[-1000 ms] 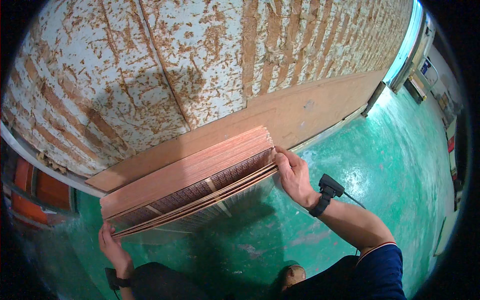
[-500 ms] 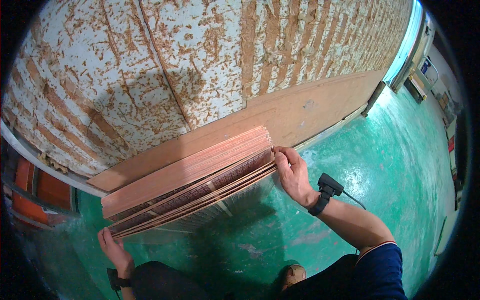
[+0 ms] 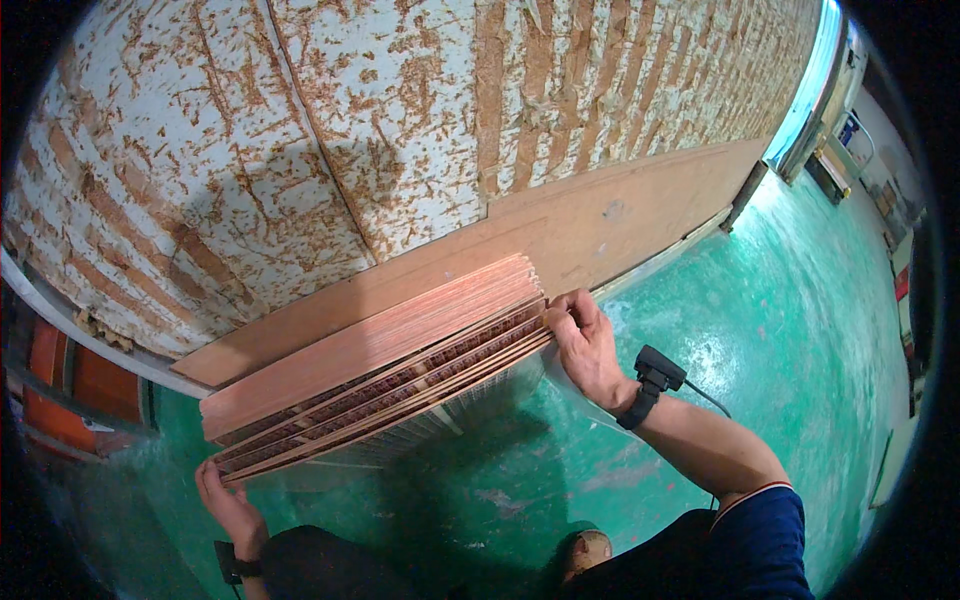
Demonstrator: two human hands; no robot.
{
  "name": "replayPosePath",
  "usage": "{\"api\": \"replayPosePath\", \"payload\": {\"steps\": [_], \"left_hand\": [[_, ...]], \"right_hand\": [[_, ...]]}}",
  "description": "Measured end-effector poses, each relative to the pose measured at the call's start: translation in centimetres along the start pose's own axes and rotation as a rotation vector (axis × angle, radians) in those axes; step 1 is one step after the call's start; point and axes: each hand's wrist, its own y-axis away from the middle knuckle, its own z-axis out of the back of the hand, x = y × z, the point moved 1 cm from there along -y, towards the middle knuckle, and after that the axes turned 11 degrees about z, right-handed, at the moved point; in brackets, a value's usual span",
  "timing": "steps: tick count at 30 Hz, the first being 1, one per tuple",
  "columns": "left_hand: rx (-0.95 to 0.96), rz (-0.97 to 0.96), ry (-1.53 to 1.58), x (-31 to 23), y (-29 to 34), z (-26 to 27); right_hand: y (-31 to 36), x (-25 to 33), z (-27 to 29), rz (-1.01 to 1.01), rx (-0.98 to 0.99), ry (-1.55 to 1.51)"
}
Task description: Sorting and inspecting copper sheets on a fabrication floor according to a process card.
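Note:
A stack of thin wooden panels with pinkish edges stands on edge, leaning toward the wall. Toward me, several of the front panels are fanned apart, and dark patterned faces show in the gaps. My left hand is closed on the near left corner of these front panels. At their right end, my right hand pinches the upper corner between thumb and fingers. How many panels each hand grips is hidden. The outermost panel faces the floor side with a glossy, greyish surface.
Behind the stack, a tan board runs along the foot of a wall with peeling white and brown patches. Green painted floor spreads to the right. Orange-red panels stand in a dark frame at left. My shoe is close below.
The gaps between the front panels have widened, showing more of the dark patterned faces. Both hands stay at the corners, the right one slightly shifted.

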Motion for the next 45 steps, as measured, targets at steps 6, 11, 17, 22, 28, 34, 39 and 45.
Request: {"api": "replayPosePath", "payload": {"steps": [6,11,17,22,28,34,39,45], "left_hand": [[0.000,-0.006,0.015,0.5,-0.5,0.0],[0.019,-0.015,0.028,0.2,-0.2,0.0],[0.010,-0.027,0.018,0.5,-0.4,0.1],[0.055,-0.048,0.022,0.3,-0.3,0.2],[0.052,-0.013,0.042,0.3,-0.4,0.5],[0.025,-0.014,0.113,1.3,-1.2,1.1],[0.008,-0.024,0.132,1.3,-1.1,0.5],[-0.009,-0.001,0.137,1.0,-0.6,0.2]], "right_hand": [[0.0,-1.0,0.4,0.046,0.021,0.106],[0.0,0.2,-0.1,-0.013,-0.019,0.024],[0.2,-0.7,0.9,0.120,0.062,0.212],[-0.1,0.6,-0.1,-0.060,0.076,0.124],[-0.3,0.4,-0.3,0.001,0.036,0.059],[-0.3,-0.4,0.0,0.042,0.042,0.016],[-0.5,0.1,0.0,0.008,0.046,0.035],[-0.5,-0.7,0.3,0.018,0.067,-0.024]]}}
